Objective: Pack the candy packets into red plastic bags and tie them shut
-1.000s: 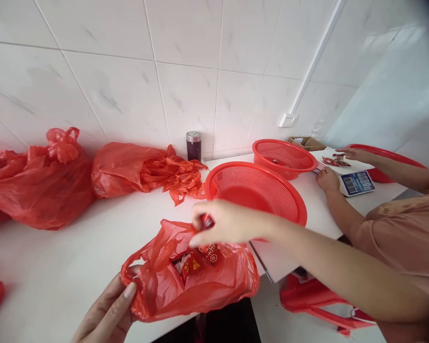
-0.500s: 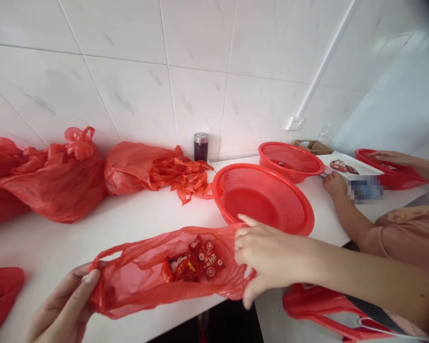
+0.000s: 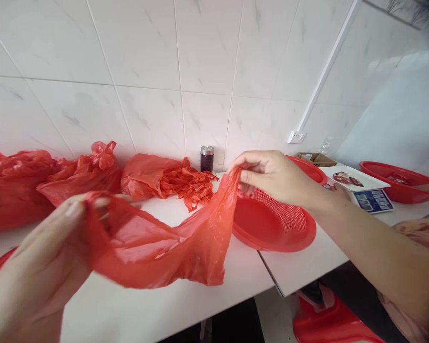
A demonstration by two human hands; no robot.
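Where half a second ago the red plastic bag (image 3: 171,243) lay flat on the white table (image 3: 128,309) with wrapped sweets showing inside it, I now hold it lifted and stretched between both hands, and its contents no longer show through the plastic. My left hand (image 3: 39,257) is closed on the bag's left handle, blurred and close to the camera; my right hand (image 3: 271,176) pinches the right handle between thumb and fingers, raised above the red colander (image 3: 271,228). The bag's lower edge hangs just above or on the tabletop; I cannot tell which.

The near colander appears empty where its bowl shows. A second red basket (image 3: 312,169) sits behind my right hand, mostly hidden. Farther right, a third red basin (image 3: 400,178) rests beside a small scale (image 3: 373,200).

Along the tiled wall, filled red bags (image 3: 28,186) line the left side, with a loose heap of red bags (image 3: 171,178) and a dark jar (image 3: 207,158) near the middle.

The table's front edge runs just below the hanging bag, and bare white surface lies open between the bag and the wall.
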